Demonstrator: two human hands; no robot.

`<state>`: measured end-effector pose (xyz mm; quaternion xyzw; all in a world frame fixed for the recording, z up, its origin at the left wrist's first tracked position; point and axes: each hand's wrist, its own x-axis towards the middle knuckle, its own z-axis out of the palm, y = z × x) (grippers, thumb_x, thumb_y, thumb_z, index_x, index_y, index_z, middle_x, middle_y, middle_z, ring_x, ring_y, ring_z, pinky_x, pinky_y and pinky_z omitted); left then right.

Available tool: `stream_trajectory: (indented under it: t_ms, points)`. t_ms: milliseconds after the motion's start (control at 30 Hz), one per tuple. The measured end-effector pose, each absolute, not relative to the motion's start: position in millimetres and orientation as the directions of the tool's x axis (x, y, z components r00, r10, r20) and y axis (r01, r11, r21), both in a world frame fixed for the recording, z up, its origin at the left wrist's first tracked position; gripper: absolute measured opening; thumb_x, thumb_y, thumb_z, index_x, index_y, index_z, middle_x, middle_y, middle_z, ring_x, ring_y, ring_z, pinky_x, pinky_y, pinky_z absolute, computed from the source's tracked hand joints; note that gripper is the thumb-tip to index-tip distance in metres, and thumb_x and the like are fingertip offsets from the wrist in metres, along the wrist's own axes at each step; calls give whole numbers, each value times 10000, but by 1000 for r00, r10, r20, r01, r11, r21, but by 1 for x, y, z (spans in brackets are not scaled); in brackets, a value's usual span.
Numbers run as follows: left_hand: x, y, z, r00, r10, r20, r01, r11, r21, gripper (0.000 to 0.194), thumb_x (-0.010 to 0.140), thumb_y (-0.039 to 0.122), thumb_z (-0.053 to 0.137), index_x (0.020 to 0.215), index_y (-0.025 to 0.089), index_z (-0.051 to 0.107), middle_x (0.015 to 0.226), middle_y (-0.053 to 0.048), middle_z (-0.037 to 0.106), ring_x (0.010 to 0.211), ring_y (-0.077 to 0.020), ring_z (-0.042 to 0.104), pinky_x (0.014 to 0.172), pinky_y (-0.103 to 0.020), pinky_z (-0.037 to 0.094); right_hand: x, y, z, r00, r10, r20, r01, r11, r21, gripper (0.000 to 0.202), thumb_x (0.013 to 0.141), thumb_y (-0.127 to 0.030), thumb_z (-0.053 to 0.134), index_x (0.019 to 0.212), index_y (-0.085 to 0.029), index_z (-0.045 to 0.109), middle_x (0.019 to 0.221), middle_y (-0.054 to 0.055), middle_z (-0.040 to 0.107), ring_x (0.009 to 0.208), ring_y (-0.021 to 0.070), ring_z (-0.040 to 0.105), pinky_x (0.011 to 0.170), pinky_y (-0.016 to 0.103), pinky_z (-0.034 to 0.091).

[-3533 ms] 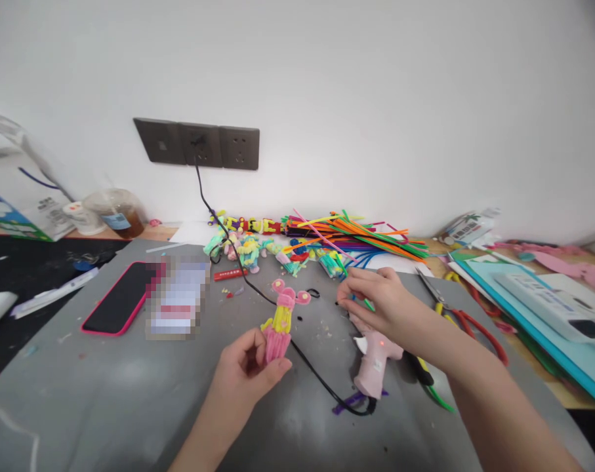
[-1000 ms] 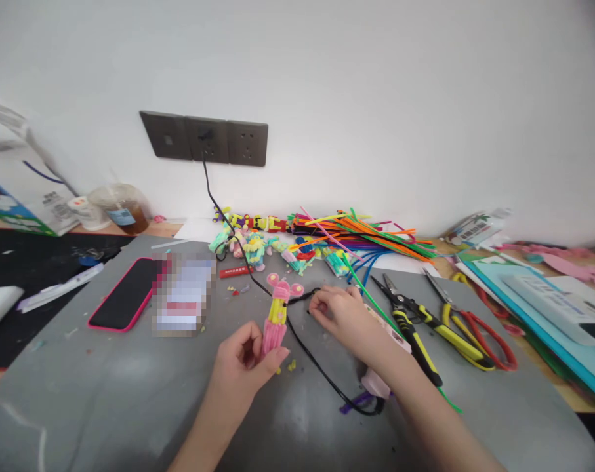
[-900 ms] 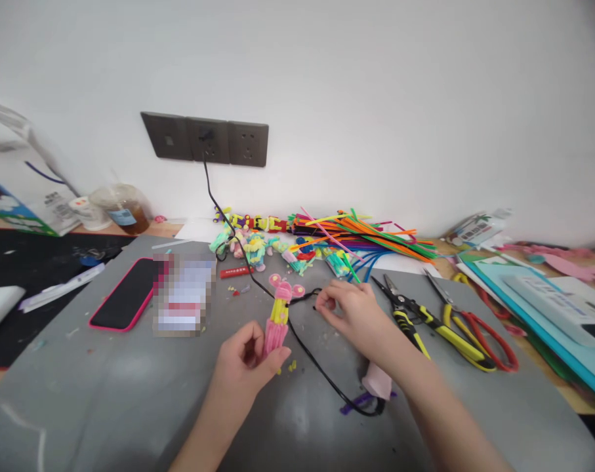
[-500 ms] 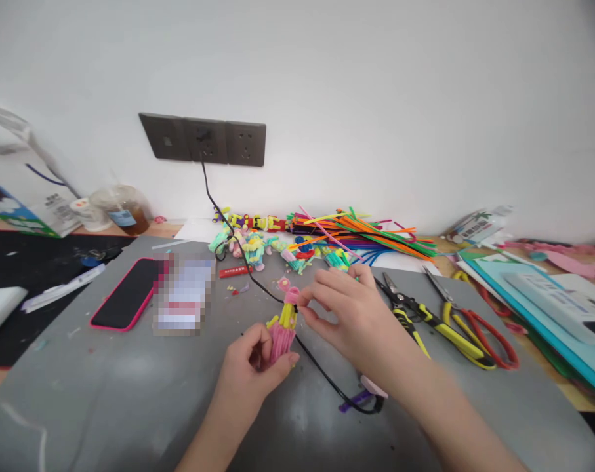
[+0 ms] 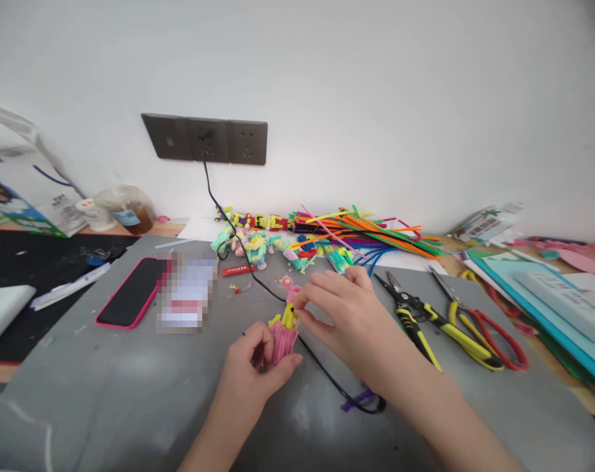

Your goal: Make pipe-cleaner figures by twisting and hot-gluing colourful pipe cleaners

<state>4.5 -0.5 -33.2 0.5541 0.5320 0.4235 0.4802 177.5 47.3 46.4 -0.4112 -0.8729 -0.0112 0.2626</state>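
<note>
Above the grey mat, my left hand (image 5: 258,364) grips a small pipe-cleaner figure (image 5: 285,341) by its fuzzy pink lower part. The figure tilts slightly to the right, with a yellow middle and pink loops at its top. My right hand (image 5: 339,308) comes from the right, thumb and forefinger pinched on the yellow part just below the pink top. A tiny dark spot shows by these fingertips; what it is I cannot tell. Behind the figure runs a black cable (image 5: 321,367).
Pliers (image 5: 410,321) and red-and-yellow-handled scissors (image 5: 479,328) lie right of my right hand. Coloured pipe cleaners (image 5: 366,229) and small fuzzy pieces (image 5: 255,246) lie along the wall. A pink-cased phone (image 5: 132,292) lies left. A drink cup (image 5: 132,213) stands at the back left.
My right fingertips have moved slightly left, closer in against the figure's yellow part. My left hand keeps its hold on the pink part. The whole view has shifted a little.
</note>
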Motion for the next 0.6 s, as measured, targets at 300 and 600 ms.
stream_trajectory:
  t_ms: [300, 600]
  points:
    - [4, 0, -35, 93, 980, -176, -177, 191, 966, 490, 723, 440, 794, 629, 214, 369, 614, 63, 417, 567, -93, 396, 547, -218, 349, 219, 22, 69, 14, 854, 520, 651, 387, -653, 93, 901, -243, 635, 977, -280, 598, 642, -58, 424, 576, 163, 451, 588, 304, 380]
    - [7, -2, -37, 88, 981, -174, -274, 192, 942, 442, 728, 392, 818, 710, 207, 417, 692, 60, 487, 595, -78, 422, 555, -194, 420, 251, -10, 38, 365, 798, 479, 557, 226, -799, 97, 863, -320, 695, 951, -311, 658, 761, 36, 614, 688, 239, 603, 668, 392, 488]
